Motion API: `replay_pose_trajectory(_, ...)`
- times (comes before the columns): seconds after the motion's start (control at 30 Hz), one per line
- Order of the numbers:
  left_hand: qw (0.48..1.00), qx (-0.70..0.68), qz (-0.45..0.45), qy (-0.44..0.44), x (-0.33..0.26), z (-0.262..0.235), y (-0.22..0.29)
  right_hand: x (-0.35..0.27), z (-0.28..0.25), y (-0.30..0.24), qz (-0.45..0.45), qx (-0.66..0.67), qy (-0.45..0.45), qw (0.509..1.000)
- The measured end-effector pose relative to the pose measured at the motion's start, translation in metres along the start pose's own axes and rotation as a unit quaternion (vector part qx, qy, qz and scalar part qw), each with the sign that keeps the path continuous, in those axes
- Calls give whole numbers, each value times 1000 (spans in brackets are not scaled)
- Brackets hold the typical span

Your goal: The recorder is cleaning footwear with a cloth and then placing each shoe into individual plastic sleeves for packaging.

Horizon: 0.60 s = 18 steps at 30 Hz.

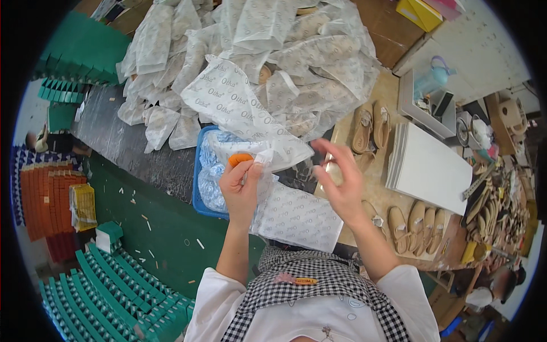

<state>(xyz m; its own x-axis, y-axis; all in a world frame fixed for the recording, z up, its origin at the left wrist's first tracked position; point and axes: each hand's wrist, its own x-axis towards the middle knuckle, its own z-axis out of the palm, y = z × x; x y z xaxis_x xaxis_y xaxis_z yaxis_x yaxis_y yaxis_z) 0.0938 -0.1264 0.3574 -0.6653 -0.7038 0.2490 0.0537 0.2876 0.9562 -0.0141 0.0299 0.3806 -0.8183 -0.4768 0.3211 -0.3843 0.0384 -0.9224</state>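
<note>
My left hand [240,185] is closed, pinching the edge of a white, thin bag [225,91] with grey print. A small orange piece [240,159] shows at its fingertips; whether it is worn or held I cannot tell. The bag stretches away over the heap and back toward my right hand [342,185]. That hand is slightly blurred, fingers apart, beside the bag's right end. Below both hands lies a flat stack of the same printed bags [299,219]. Left of it, partly behind my left hand, a blue basket [199,194] holds crumpled bluish-white plastic packets [213,185].
A large heap of bagged shoes [319,74] covers the far table. Tan shoes [373,128] stand at right, beside stacked white boards [430,168] and more shoes [419,228] nearer. A grey bin [424,105] sits behind. Green stacked trays [114,285] fill the lower left floor.
</note>
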Motion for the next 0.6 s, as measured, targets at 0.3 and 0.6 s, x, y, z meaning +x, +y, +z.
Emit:
replay_pose_trajectory(0.3,871,-343,-329,125,-2,2,-15,-20,48,66,32,-2,-130,991)
replay_pose_trajectory(0.6,960,244,134,5,-13,1,-23,-113,-64,225,205,-292,205,912)
